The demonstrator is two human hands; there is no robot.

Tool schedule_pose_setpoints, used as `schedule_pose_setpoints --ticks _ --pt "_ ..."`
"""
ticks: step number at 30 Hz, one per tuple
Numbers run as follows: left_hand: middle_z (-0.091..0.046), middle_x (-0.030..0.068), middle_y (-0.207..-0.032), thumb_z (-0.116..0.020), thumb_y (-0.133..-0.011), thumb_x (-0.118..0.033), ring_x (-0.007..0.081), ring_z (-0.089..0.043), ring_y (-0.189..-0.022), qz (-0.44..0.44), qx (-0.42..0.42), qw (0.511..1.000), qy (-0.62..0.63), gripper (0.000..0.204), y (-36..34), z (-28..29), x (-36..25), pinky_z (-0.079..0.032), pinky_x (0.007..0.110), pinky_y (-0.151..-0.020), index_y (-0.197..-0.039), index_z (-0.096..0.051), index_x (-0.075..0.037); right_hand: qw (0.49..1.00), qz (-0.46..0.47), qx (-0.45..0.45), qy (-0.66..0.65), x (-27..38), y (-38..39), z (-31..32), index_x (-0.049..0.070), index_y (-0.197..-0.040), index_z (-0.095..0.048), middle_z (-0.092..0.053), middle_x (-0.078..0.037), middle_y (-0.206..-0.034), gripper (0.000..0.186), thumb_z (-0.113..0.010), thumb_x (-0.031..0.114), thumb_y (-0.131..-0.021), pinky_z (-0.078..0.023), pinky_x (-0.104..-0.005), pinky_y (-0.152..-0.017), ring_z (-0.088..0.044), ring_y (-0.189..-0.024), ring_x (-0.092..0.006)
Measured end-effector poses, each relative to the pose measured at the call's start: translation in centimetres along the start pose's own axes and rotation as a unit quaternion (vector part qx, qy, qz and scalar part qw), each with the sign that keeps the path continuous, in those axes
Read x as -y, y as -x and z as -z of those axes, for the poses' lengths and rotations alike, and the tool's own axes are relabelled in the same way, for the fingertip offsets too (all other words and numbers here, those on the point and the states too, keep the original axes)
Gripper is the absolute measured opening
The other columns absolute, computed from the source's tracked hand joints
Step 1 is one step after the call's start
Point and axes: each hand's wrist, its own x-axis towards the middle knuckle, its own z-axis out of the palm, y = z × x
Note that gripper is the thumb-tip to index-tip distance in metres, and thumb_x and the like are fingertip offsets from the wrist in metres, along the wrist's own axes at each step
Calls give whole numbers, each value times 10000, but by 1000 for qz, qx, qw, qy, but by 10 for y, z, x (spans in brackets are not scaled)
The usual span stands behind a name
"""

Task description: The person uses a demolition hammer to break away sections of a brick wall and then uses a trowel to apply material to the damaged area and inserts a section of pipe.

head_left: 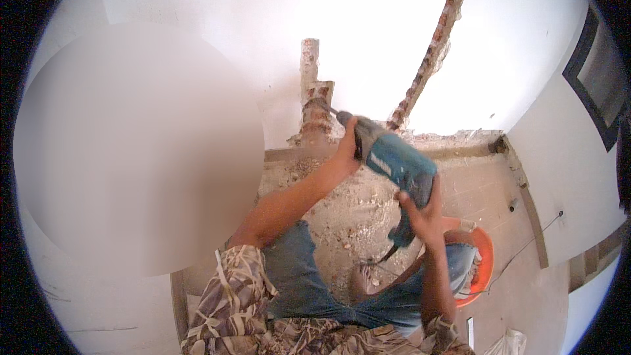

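Note:
A teal and black rotary hammer (401, 163) is held in both my hands, tilted up toward the wall. My left hand (348, 148) wraps around its front end, just behind the chuck. Around the rear handle my right hand (426, 218) is closed, thumb on the near side. The thin bit (326, 105) points at a rough channel (317, 118) cut into the white wall, where red brick shows. Its tip is at or very near the brick; actual contact I cannot tell. A black cord (391, 253) hangs from the handle.
Broken plaster and grit (348, 217) cover the floor between my legs. An orange bucket (485, 266) stands beside my right leg. A second channel (430, 59) climbs the wall to the right. A cable (526, 250) runs to the right wall. A blurred round patch hides the left side.

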Motion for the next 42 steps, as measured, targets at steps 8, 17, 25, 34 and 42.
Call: schedule_pose_setpoints --ticks 8,17,25,34,42 --pt "-609 141 -1199 -572 -886 -632 267 -612 -1116 63 -17 997 -39 693 23 -3 -2 -478 427 -1014 -1250 -523 -44 988 -111 -107 -9 -13 66 -38 -124 -1469 -172 -453 -245 -1376 957 -779 244 -828 -378 -372 -1059 -481 -1255 -295" --pt "-639 140 -1112 -539 -896 -650 275 -633 -1056 53 -7 998 -23 662 20 7 -30 -501 437 -979 -1199 -546 -61 986 -47 -107 123 17 46 -68 -103 -1469 -206 -429 -262 -1387 924 -778 225 -822 -337 -401 -1086 -447 -1271 -323" --pt "-627 80 -1147 -488 -907 -679 255 -592 -1115 -24 103 986 128 625 -7 7 -55 -460 421 -1013 -1185 -550 -122 985 3 -50 166 102 -8 -55 -44 -1477 -273 -506 -223 -1349 848 -768 171 -824 -412 -378 -1025 -512 -1221 -311" --pt "-652 93 -1165 -383 -969 -627 295 -614 -1087 -40 93 961 258 609 -21 -35 -72 -484 481 -980 -1177 -602 -98 977 62 42 198 166 -66 -34 56 -1343 -470 -626 -36 -858 592 -760 176 -842 -494 -261 -594 -580 -673 -116" --pt "-610 121 -1215 -390 -950 -673 288 -582 -1150 -91 137 950 263 664 -27 -14 -75 -454 470 -1024 -1218 -543 -85 959 96 95 249 168 -80 -54 42 -1480 -343 -636 -89 -910 783 -756 238 -845 -522 -298 -644 -610 -734 -154"
